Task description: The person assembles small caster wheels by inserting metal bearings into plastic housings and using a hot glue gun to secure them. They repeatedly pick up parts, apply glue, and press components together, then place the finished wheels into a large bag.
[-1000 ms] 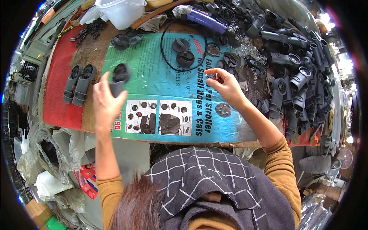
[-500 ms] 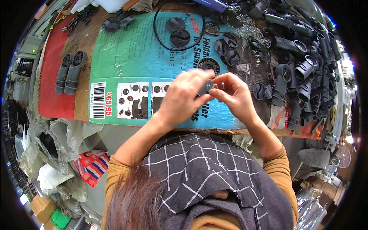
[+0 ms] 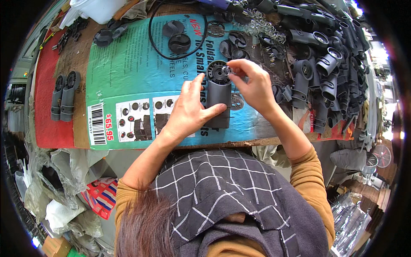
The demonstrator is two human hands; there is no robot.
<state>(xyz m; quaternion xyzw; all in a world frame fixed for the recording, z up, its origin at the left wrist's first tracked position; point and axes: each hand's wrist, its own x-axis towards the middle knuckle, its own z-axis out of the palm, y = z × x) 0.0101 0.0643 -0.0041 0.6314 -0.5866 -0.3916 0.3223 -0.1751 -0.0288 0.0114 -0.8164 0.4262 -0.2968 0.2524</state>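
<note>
A dark grey plastic tube fitting [image 3: 218, 94] lies on the printed cardboard in front of me, its round, slotted end facing up and away. My left hand [image 3: 188, 107] holds it from the left, with the thumb across the tube and the fingers beside the round end. Above that end, my right hand [image 3: 252, 81] pinches a small shiny metal spring [image 3: 227, 70] between thumb and fingertips. Dark round caps with an S-shaped ridge [image 3: 179, 43] lie beyond the left hand. More round caps [image 3: 233, 45] sit just past the fitting.
A heap of grey tube fittings [image 3: 327, 64] covers the right side. A tangle of springs [image 3: 267, 25] lies at the back. Two similar fittings [image 3: 66, 96] lie at the left on the bench. A black cord loop [image 3: 150, 36] rings some caps. A white tub [image 3: 98, 9] stands far left.
The fitting now shows on the cardboard, where my hands covered the spot before. My hands have separated: the left moved down onto the fitting, the right to its round end. The view has shifted slightly.
</note>
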